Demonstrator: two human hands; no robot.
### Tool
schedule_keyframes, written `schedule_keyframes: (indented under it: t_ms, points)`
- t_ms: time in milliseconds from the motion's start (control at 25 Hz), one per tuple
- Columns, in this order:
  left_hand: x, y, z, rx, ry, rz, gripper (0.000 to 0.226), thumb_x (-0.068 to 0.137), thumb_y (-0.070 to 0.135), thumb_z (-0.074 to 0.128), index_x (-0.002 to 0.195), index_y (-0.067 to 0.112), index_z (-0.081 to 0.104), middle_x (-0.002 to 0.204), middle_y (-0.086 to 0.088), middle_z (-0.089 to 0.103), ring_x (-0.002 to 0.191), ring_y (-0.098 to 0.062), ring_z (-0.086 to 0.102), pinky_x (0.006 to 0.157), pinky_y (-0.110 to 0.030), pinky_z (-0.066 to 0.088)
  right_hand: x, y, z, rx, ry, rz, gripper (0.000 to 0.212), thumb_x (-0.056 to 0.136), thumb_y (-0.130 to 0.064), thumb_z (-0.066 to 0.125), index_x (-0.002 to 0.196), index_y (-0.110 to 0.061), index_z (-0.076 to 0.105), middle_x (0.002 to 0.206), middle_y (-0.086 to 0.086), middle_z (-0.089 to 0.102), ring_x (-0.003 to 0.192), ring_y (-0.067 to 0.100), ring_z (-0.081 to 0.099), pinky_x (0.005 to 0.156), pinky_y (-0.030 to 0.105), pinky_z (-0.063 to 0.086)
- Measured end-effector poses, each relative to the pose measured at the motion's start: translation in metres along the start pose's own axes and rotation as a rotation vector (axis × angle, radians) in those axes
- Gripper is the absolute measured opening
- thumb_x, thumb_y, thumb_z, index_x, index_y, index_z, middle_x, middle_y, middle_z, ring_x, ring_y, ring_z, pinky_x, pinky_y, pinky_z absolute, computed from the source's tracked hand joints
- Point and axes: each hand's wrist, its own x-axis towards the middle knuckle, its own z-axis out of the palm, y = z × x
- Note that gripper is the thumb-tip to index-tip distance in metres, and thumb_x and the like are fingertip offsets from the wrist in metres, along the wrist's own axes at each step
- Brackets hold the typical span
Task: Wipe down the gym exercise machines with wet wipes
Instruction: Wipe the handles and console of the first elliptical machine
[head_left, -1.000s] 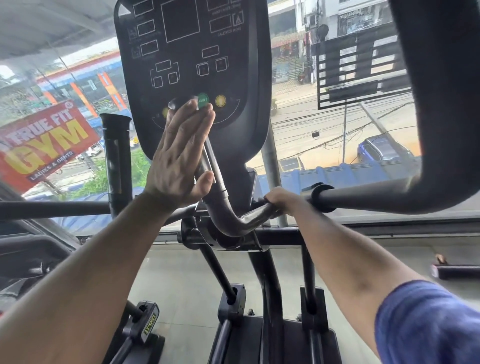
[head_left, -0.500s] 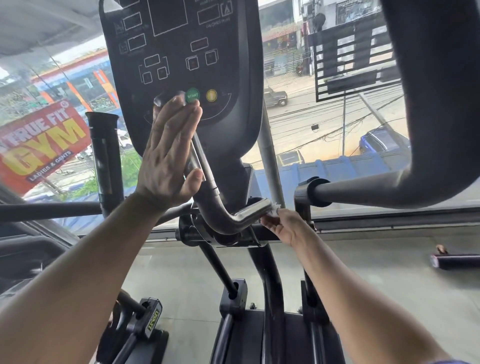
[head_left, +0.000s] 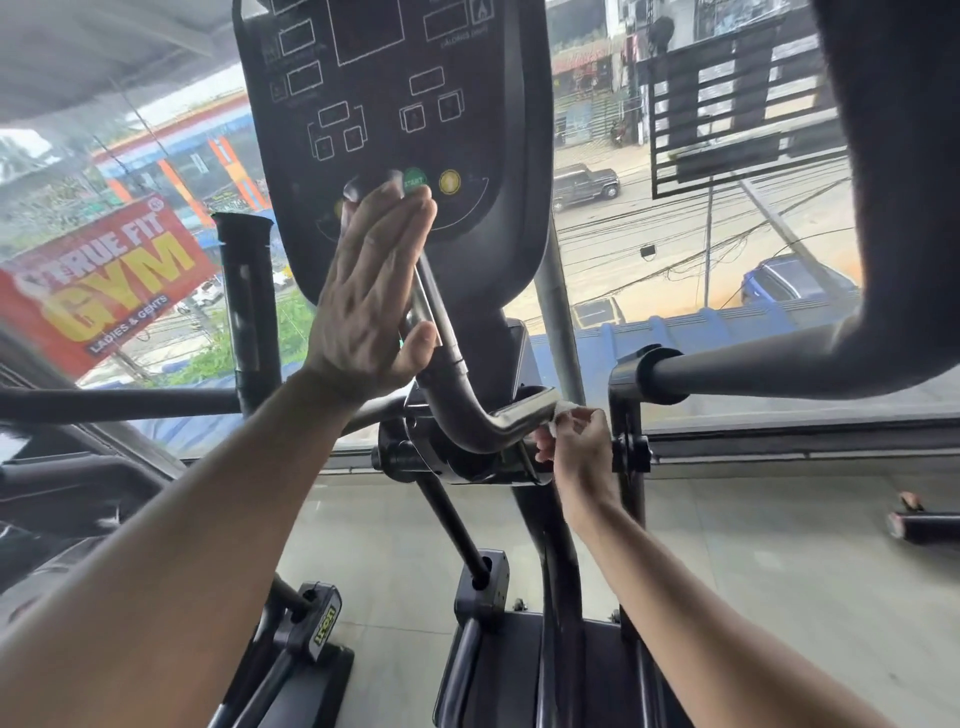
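The left hand (head_left: 371, 306) lies flat and open against the upper run of the bent metal handlebar (head_left: 470, 410), its fingers (head_left: 395, 218) straight and reaching up to the lower edge of the console (head_left: 395, 104), just under the green start button (head_left: 414, 181); it grips nothing, only steadies. From those fingers the bar's long axis slopes down and to the right, bends, then levels out so that its free end points right, toward the right hand (head_left: 574, 447). There the fingers are curled, pinching a small white wet wipe (head_left: 563, 415) against the very tip of the bar, just beside the black clamp post (head_left: 626, 410) further right. As for progress, I judge the work on this bar to be at its end cap, though no picture shows a clear wet sheen (the metal glints either way), so what has been cleaned cannot be told. Left to do, by the look of it: the console face above the left fingers, the thick dark arm (head_left: 779, 358) to the right of the right fingers, the upright black grip (head_left: 244, 280) to the left, and any other machines.
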Motion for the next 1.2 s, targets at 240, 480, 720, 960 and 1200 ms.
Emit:
schedule_keyframes:
  t_ms: [240, 480, 720, 960, 1200]
  points:
    - [0.002, 0.001, -0.006, -0.001, -0.101, -0.002, 0.088, 0.105, 0.058, 0.018, 0.151, -0.015, 0.036, 0.160, -0.029, 0.037, 0.151, -0.047, 0.034, 0.118, -0.067, 0.029, -0.050, -0.011, -0.011, -0.445, -0.157, -0.514, 0.007, 0.104, -0.026, 0.056, 0.104, -0.019, 0.054, 0.079, 0.000, 0.070, 0.067, 0.012, 0.065, 0.060, 0.028, 0.047]
    - [0.011, -0.008, -0.034, 0.108, -0.307, 0.138, 0.094, 0.099, 0.074, 0.026, 0.161, 0.003, 0.027, 0.168, -0.021, 0.029, 0.156, -0.040, 0.024, 0.123, -0.066, 0.022, -0.097, -0.066, 0.001, -0.538, -0.287, -0.842, 0.005, 0.102, -0.029, 0.060, 0.104, -0.026, 0.057, 0.084, -0.008, 0.072, 0.077, 0.008, 0.069, 0.067, 0.037, 0.057]
    - [0.030, -0.021, -0.048, 0.212, -0.386, 0.217, 0.079, 0.106, 0.066, 0.021, 0.161, 0.012, 0.036, 0.170, -0.012, 0.027, 0.159, -0.032, 0.020, 0.129, -0.059, 0.010, -0.108, -0.081, 0.025, -0.575, -0.147, -1.072, 0.016, 0.100, -0.036, 0.063, 0.103, -0.021, 0.058, 0.089, -0.010, 0.068, 0.079, 0.003, 0.063, 0.068, 0.027, 0.055]
    - [0.032, -0.014, -0.043, 0.202, -0.391, 0.121, 0.066, 0.112, 0.052, 0.023, 0.162, 0.012, 0.033, 0.172, -0.011, 0.023, 0.161, -0.031, 0.014, 0.128, -0.061, 0.012, -0.096, -0.061, 0.000, -0.717, -0.182, -1.266, 0.014, 0.099, -0.021, 0.064, 0.095, -0.008, 0.066, 0.098, -0.001, 0.067, 0.090, 0.010, 0.062, 0.081, 0.012, 0.046]
    - [0.027, -0.010, -0.036, 0.155, -0.317, 0.063, 0.061, 0.111, 0.046, 0.030, 0.162, 0.012, 0.034, 0.171, -0.011, 0.026, 0.160, -0.031, 0.017, 0.128, -0.061, 0.013, -0.094, -0.110, -0.005, -0.873, -0.354, -1.641, 0.008, 0.096, -0.011, 0.071, 0.097, -0.004, 0.071, 0.097, 0.003, 0.068, 0.089, 0.017, 0.062, 0.084, 0.028, 0.053]
